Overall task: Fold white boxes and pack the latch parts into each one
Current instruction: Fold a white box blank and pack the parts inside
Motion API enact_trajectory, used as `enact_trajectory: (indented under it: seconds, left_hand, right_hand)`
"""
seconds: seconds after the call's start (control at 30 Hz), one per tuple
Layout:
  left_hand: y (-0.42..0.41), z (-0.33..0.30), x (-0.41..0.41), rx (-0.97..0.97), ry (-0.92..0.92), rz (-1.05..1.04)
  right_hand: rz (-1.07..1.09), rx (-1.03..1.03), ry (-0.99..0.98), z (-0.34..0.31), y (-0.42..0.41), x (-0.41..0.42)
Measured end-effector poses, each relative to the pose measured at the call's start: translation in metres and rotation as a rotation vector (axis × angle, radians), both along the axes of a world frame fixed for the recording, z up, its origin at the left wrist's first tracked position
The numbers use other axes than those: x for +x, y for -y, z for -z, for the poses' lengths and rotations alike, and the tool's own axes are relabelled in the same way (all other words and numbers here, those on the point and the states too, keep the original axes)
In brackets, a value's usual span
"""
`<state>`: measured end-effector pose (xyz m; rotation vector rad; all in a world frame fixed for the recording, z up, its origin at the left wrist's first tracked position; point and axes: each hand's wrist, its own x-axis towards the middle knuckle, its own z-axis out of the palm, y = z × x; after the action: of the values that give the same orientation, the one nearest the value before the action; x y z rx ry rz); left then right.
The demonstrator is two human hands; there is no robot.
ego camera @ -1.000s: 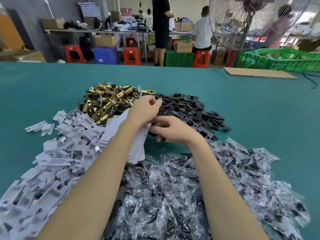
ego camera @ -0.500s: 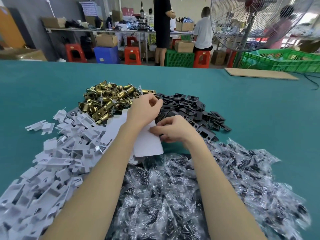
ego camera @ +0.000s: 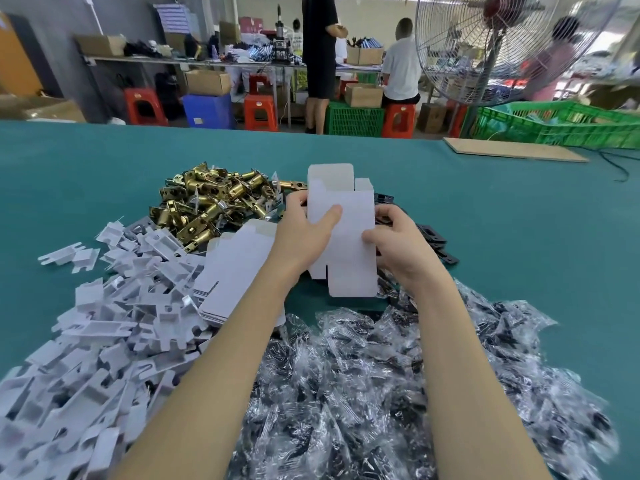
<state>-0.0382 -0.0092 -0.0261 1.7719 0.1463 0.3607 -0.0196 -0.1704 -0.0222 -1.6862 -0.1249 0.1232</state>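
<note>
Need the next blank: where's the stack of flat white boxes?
Head view, left of centre: the stack of flat white boxes lies under the left forearm, between brass latches and white inserts.

On the table [ego camera: 104, 161], the flat box [ego camera: 341, 230] is central; latch bolts [ego camera: 207, 202] at ten o'clock, inserts [ego camera: 104, 323] at eight, bagged parts [ego camera: 381, 393] at six, plates [ego camera: 433, 237] at three.

Black plates [ego camera: 434, 237] mostly behind box [ego camera: 341, 233] — bagged parts [ego camera: 381, 393] blurred.

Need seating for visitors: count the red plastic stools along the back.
4. One stool left of the blue bin, one right of it, one behind that, one under the seated person. Others may be hidden.
</note>
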Motion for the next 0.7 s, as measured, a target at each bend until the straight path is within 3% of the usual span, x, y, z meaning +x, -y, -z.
enact_trajectory:
  seconds: [0.27,0.43,0.6,0.7]
  left_hand:
    - [0.004,0.007,-0.006,-0.032,0.112,-0.012]
    - [0.012,0.004,-0.009,0.0,0.13,-0.04]
    - [0.02,0.002,-0.01,0.071,0.141,-0.093]
    - [0.026,0.005,-0.012,0.092,0.167,-0.11]
  right_hand:
    - [-0.069,-0.389,0.312,-0.016,0.003,-0.01]
    - [-0.122,-0.513,0.312,-0.041,0.009,-0.019]
    - [-0.101,-0.42,0.246,-0.05,0.009,-0.027]
    - [0.025,-0.391,0.436,-0.057,0.005,-0.03]
